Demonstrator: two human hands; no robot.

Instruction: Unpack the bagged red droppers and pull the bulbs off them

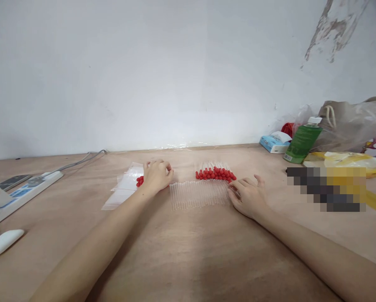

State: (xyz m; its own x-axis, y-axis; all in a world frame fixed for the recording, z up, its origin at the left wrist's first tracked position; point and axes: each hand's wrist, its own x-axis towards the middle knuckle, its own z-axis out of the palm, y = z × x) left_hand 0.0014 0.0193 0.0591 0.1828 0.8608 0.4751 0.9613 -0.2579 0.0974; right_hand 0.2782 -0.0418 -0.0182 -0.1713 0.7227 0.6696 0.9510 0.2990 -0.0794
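Note:
On the wooden table (188,251) lies a row of clear glass tubes (198,193), and behind it a row of red-capped droppers (215,173). My right hand (248,195) rests with its fingers spread at the right end of the clear tubes, touching them. My left hand (156,175) is curled closed beside a stack of clear plastic bags (125,186). A few red caps (139,180) show at the left hand's edge, seemingly held in it.
A white power strip (24,192) with its cable, a phone (11,181) and a white device (2,242) lie at the left. At the right stand a green bottle (302,141), a tissue box (274,143), plastic bags (351,123) and yellow packaging (348,161). A white wall rises behind.

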